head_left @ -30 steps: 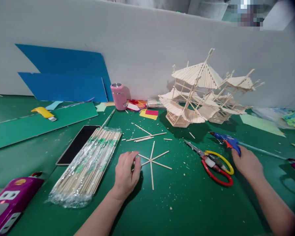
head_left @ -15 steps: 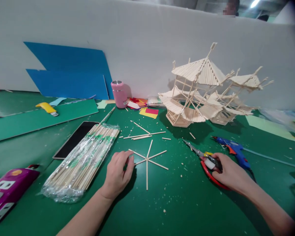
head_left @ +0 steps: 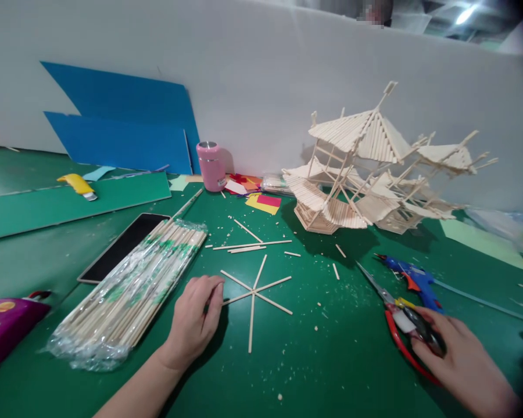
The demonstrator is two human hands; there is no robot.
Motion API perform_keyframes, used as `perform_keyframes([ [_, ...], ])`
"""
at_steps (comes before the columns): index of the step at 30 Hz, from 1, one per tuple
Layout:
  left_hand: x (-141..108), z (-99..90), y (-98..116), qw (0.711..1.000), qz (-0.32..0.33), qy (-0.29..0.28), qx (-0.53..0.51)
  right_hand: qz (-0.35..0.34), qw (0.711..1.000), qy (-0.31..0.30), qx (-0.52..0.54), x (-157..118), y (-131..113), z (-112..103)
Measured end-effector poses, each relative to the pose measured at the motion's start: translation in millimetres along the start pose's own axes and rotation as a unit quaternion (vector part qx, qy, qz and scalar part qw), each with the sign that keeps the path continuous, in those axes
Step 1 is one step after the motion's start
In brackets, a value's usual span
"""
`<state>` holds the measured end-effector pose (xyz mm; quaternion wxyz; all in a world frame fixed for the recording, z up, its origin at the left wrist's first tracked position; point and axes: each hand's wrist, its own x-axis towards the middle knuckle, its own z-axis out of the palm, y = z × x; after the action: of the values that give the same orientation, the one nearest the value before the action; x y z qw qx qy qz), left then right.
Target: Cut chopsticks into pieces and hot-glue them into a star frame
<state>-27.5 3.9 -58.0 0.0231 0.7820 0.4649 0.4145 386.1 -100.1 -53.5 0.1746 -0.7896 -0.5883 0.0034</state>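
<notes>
Thin wooden sticks lie on the green table as a six-armed star [head_left: 253,291]. My left hand [head_left: 197,313] rests beside it, thumb and fingers curled at the tip of its lower-left stick; whether they pinch that stick is hard to see. Over at the right, my right hand [head_left: 453,348] is wrapped round the dark grip of red-handled pliers [head_left: 403,325], whose long jaws point up and left. Behind the star are a few loose sticks [head_left: 253,245]. A plastic-wrapped bundle of sticks [head_left: 135,290] lies left of my left hand.
A stick-built pagoda model [head_left: 357,174] stands at the back right, near a blue glue gun [head_left: 412,278]. A pink flask [head_left: 211,166], coloured paper, a phone [head_left: 122,249], a yellow cutter [head_left: 77,186] and a purple device [head_left: 13,325] are also on the table.
My right hand has moved right and towards me with the pliers, uncovering a short stick piece. The view has shifted slightly. My left hand stays beside the star.
</notes>
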Motion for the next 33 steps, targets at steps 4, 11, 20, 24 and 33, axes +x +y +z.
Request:
perform_keyframes([
  [4,-0.5,-0.9,3.0,1.000,0.001,0.004,-0.002,-0.042,0.999,0.033,0.006,8.3,-53.3,-2.2],
  [11,0.3,-3.9,6.6,1.000,-0.003,0.015,0.002,-0.119,0.990,-0.051,-0.048,64.0,-119.4,43.4],
  [20,-3.3,-2.7,8.3,1.000,0.013,0.001,-0.007,-0.154,0.987,-0.048,0.001,97.5,-160.0,60.4],
  [24,-3.2,-1.9,7.6,1.000,0.005,0.002,-0.017,-0.165,0.984,0.018,0.068,91.1,-174.7,55.8],
  [33,1.3,-5.3,8.6,0.996,-0.065,0.007,-0.055,-0.170,0.962,0.093,0.192,59.2,-176.6,73.4],
])
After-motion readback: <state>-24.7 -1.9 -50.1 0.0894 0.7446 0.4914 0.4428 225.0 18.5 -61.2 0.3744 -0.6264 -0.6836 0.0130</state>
